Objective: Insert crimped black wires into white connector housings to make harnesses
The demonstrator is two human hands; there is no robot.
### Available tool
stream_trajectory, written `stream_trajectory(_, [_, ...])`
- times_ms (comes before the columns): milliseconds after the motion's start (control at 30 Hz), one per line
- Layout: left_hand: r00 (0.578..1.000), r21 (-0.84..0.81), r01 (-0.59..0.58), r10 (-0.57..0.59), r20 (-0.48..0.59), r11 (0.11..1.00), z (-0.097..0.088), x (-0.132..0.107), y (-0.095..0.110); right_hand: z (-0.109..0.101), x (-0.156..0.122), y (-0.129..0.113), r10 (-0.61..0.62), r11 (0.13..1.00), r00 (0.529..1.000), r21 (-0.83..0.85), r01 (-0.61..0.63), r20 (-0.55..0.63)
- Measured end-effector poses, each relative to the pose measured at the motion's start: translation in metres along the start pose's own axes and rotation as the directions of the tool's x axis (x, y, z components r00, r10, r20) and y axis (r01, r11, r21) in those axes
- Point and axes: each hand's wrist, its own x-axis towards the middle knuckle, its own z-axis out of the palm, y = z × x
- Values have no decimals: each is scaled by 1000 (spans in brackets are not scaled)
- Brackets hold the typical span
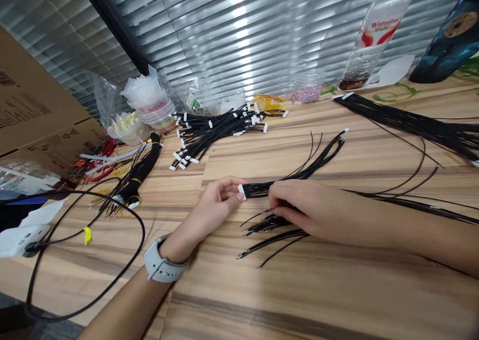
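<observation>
White rectangular connector (243,192) on slim black wires (258,190) sits over the striped wooden bench (220,290); my left hand (217,202) pinches it; my right hand (303,205) curls over wires, gripping or not I cannot tell.

One camera does all the viewing, worn on the person's head, above the near side of the tabletop (299,300). It faces forward and down, close enough that the left hand (217,200) and right hand (310,205) sit large about mid-picture. The view spans the tabletop to its far edge, with blinds (224,30) rising behind. At lower left it takes in a stretch of edge and some floor (48,327). Toward the upper right, the bottle (377,35) leans outward.
</observation>
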Motion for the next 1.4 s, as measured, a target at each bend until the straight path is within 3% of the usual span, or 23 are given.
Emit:
stream_trajectory(100, [1000,-8,-2,2,0,1000,0,-1,0,3,4,0,146,986,984,92,-138,-97])
stream_trajectory(167, [1000,-14,-1,1,8,1000,2,-3,0,8,6,2,178,975,972,162,-154,-152])
stream_trajectory(367, [997,-84,30,-24,74,996,15,-10,0,24,5,5,13,995,943,100,21,-331])
stream_trajectory(467, [996,-107,46,-37,82,993,17,-10,0,26,3,6,-38,996,941,63,62,-337])
stream_trajectory(600, [993,-156,74,-58,108,985,16,-9,-1,27,2,9,-20,996,947,74,46,-321])
stream_trajectory(800, [995,-140,65,-54,86,988,16,-9,-1,30,2,10,-149,988,931,-17,152,-334])
stream_trajectory(1000, [996,-115,45,-36,82,992,15,-9,-3,30,0,7,-184,982,927,-98,160,-326])
stream_trajectory(1100, [997,-89,31,-24,77,996,15,-9,-3,30,0,7,-175,981,922,-144,132,-345])
stream_trajectory(1233, [996,-90,42,-35,80,995,15,-9,-2,31,0,10,-122,993,923,-37,116,-365])
stream_trajectory(1400, [997,-85,51,-45,69,995,15,-8,-2,30,-1,9,-52,998,951,8,57,-305])
